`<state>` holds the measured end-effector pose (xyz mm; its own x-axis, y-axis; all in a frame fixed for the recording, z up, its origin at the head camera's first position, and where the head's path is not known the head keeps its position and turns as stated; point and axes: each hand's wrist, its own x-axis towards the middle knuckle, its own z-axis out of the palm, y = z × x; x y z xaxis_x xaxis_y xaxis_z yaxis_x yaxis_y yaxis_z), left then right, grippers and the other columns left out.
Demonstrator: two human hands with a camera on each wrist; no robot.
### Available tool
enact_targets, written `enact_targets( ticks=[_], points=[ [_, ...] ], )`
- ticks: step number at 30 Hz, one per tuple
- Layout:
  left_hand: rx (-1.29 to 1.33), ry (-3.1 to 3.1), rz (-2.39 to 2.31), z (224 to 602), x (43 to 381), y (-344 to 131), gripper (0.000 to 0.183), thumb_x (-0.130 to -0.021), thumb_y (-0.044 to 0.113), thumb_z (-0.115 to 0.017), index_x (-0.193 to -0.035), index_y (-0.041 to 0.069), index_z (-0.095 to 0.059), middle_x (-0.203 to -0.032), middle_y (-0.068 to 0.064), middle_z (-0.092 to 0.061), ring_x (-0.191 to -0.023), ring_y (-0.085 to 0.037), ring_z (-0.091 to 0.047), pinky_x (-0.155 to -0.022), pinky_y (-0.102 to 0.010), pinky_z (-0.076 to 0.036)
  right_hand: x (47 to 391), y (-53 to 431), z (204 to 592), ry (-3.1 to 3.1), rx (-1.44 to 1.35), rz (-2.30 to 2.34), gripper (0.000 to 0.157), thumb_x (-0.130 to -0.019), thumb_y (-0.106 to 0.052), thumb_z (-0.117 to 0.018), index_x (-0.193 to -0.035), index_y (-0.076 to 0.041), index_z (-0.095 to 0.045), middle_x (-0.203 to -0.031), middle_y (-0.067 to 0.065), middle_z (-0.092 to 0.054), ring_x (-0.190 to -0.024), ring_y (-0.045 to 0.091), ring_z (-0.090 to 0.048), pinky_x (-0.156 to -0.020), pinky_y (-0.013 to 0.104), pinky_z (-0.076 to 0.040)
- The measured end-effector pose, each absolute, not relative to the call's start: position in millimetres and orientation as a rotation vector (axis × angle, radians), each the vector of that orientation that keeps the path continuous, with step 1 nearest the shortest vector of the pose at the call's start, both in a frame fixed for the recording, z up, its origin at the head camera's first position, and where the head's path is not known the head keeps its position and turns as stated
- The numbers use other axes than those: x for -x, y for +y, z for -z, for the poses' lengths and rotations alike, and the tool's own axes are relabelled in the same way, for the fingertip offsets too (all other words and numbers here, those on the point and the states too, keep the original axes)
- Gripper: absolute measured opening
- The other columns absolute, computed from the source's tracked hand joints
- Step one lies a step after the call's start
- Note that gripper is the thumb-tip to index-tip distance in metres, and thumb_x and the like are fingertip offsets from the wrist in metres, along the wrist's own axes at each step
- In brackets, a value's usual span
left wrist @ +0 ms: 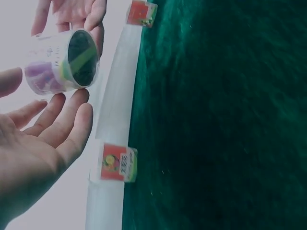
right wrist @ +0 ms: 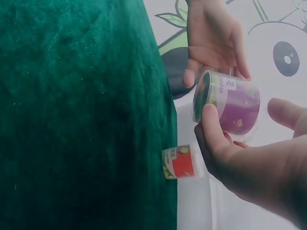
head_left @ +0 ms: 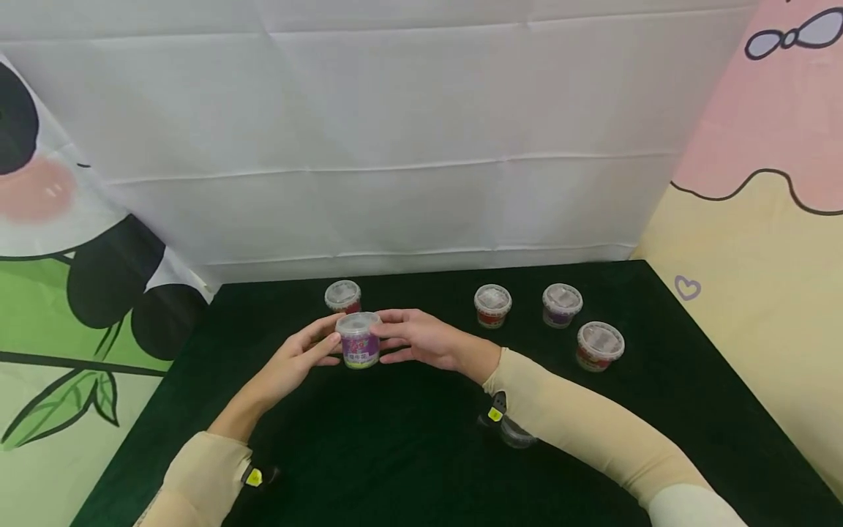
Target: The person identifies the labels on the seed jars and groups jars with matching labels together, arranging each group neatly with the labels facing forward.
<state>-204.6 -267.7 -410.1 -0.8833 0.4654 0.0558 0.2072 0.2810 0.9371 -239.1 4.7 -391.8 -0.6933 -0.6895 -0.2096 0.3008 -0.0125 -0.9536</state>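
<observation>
Above the dark green table, a clear plastic tub with a purple label (head_left: 359,347) is held upright between both hands. My left hand (head_left: 304,354) holds its left side, with curled fingertips against the wall in the left wrist view. From the right, my right hand (head_left: 428,338) holds the same tub, fingers curved along its side in the right wrist view. The tub's lid (head_left: 358,320) is pale and translucent. Just behind it stands a red-labelled tub (head_left: 343,296), partly hidden by the held one.
Toward the right of the green table (head_left: 395,461) stand a red-labelled tub (head_left: 492,304), a purple-labelled tub (head_left: 562,304) and another red-labelled tub (head_left: 600,346). A clear round object (head_left: 517,435) is partly hidden under the right forearm. A white cloth (head_left: 408,212) hangs behind the table.
</observation>
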Motion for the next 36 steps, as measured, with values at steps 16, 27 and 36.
enact_targets(
  ticks=[16, 27, 36],
  points=[
    [-0.627, 2.392, -1.656, 415, 191, -297, 0.053, -0.109, 0.018, -0.048, -0.157, 0.000, -0.031, -0.150, -0.026, -0.041, -0.123, -0.016, -0.060, -0.098, -0.025, -0.050, 231, -33, 398, 1.560, 0.384, 1.794, 0.059, -0.103, -0.018, -0.061, -0.156, -0.008, -0.035, -0.149, 0.011, -0.047, -0.135, 0.028, -0.048, -0.107, 0.046, -0.046],
    [-0.569, 2.368, -1.685, 426, 184, -308, 0.055, -0.109, 0.018, -0.048, -0.157, -0.001, -0.028, -0.152, -0.028, -0.037, -0.122, -0.008, -0.058, -0.099, -0.026, -0.050, 222, -57, 414, 1.545, 0.331, 1.855, 0.060, -0.103, -0.011, -0.061, -0.156, -0.006, -0.033, -0.154, 0.011, -0.042, -0.135, 0.029, -0.049, -0.106, 0.047, -0.046],
    [-0.495, 2.374, -1.659, 443, 170, -314, 0.056, -0.109, 0.019, -0.048, -0.157, -0.001, -0.028, -0.153, -0.027, -0.036, -0.126, -0.020, -0.056, -0.100, -0.026, -0.049, 208, -71, 432, 1.621, 0.274, 1.825, 0.062, -0.100, -0.008, -0.063, -0.155, -0.003, -0.034, -0.153, 0.015, -0.042, -0.131, 0.030, -0.052, -0.102, 0.047, -0.050]
  ],
)
